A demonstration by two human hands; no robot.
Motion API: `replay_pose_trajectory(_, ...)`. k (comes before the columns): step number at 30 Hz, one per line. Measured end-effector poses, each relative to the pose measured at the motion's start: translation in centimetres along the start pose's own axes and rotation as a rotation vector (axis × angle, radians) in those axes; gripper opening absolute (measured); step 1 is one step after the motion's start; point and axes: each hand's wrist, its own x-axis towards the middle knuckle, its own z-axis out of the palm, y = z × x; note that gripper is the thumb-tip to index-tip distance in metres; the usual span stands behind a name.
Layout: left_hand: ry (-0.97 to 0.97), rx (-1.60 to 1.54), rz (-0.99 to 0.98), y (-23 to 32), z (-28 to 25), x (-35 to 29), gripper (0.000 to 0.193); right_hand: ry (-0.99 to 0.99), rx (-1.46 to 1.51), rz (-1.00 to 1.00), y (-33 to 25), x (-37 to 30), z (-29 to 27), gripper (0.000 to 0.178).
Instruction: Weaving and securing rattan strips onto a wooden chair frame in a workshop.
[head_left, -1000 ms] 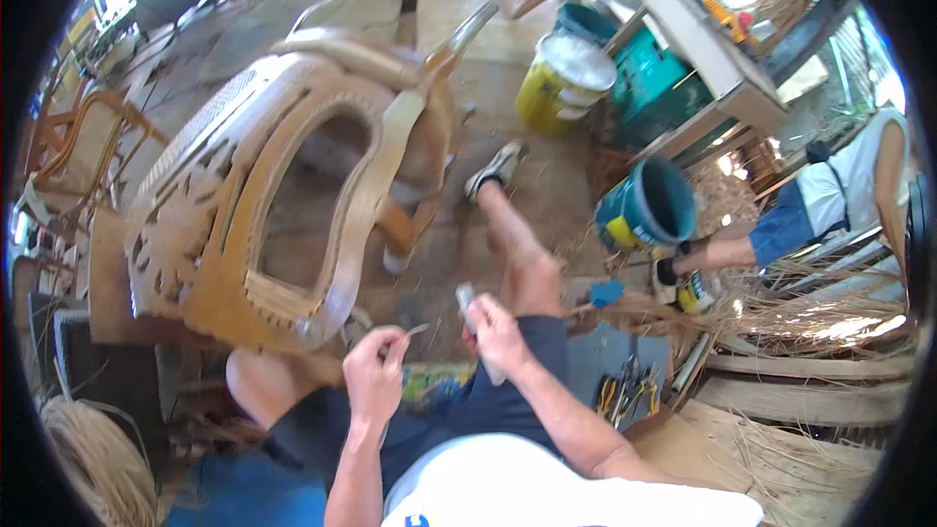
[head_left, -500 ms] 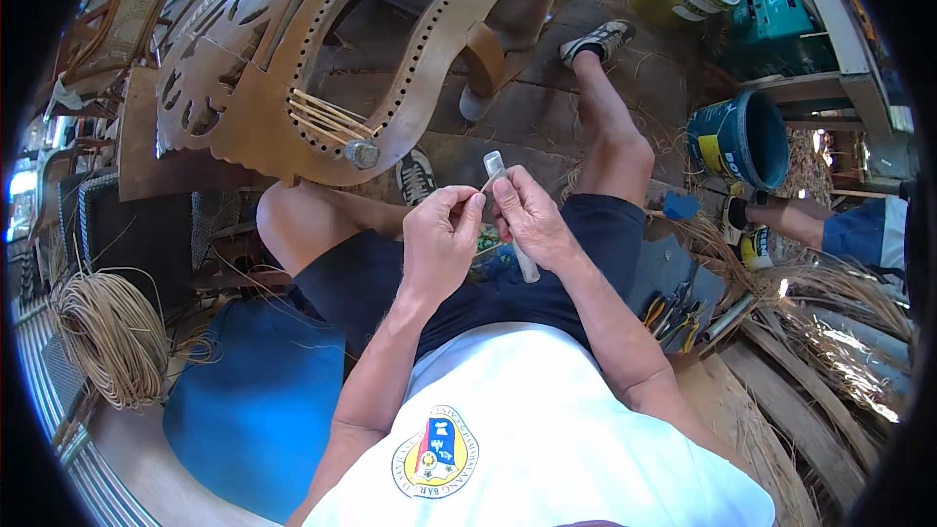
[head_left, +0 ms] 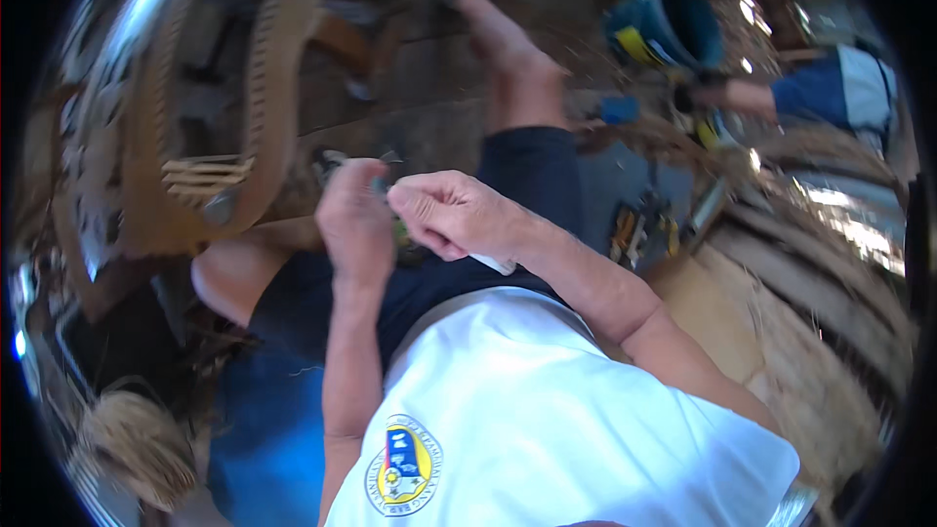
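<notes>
Head view gives me both of the wearer's hands close together above the lap, and from my distant seat I see them side by side near the middle. I find the right hand (head_left: 459, 215) closed, its fingers folded into the palm and its thumb laid along the curled forefinger. It has hold of a whitish bar (head_left: 499, 263), whose lower end pokes out below the palm, over the dark shorts (head_left: 532, 171); the rest is hidden from me by the grip. I see the left hand (head_left: 356, 220) raised just beside it, its fingers bent, but the smear hides how far they are open, and I cannot tell what they hold

Toward the upper left I make out a wooden chair frame (head_left: 280, 102) with rows of drilled holes along its curved opening. Several pale sticks (head_left: 205, 176) lie across the lower part of that opening, and a grey lump (head_left: 221, 206) sits near their right end. At the lower left I have a coil of cane (head_left: 142, 449) beside a blue panel (head_left: 264, 429). On my right I see hand tools (head_left: 644, 229) in a cluster, a teal bucket (head_left: 630, 15) beyond them, and another person's blue shorts (head_left: 810, 98) at the side
</notes>
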Motion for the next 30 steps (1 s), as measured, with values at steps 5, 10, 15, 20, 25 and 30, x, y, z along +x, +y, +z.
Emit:
replay_pose_trajectory(5, -0.205, 0.100, -0.367, -3.6, -0.9, 0.7, 0.015, 0.323, 0.106, -0.399, -1.2, -7.1, -6.8, 0.036)
replay_pose_trajectory(10, -0.194, 0.054, -0.407, -4.5, -1.8, -0.5, 0.018, 1.262, -0.455, 0.061, 15.0, -16.3, -23.1, 0.027)
replay_pose_trajectory(15, -0.194, 0.084, -0.392, -3.6, -2.4, -1.5, 0.018, 1.328, -1.027, 0.531, 27.0, -18.4, -25.8, 0.030)
replay_pose_trajectory(20, -0.173, 0.124, -0.395, -2.2, -2.9, -2.4, 0.017, 1.338, -0.935, 0.712, 30.0, -17.5, -25.4, 0.034)
replay_pose_trajectory(25, -0.053, 0.000, -0.355, -2.3, -3.0, -3.7, 0.015, 1.272, -0.904, 0.754, 28.5, -15.8, -23.7, 0.052)
replay_pose_trajectory(30, -0.064, 0.042, -0.073, -0.3, -2.0, -3.1, 0.013, 1.153, -1.410, 0.682, 32.6, -19.2, -27.1, 0.069)
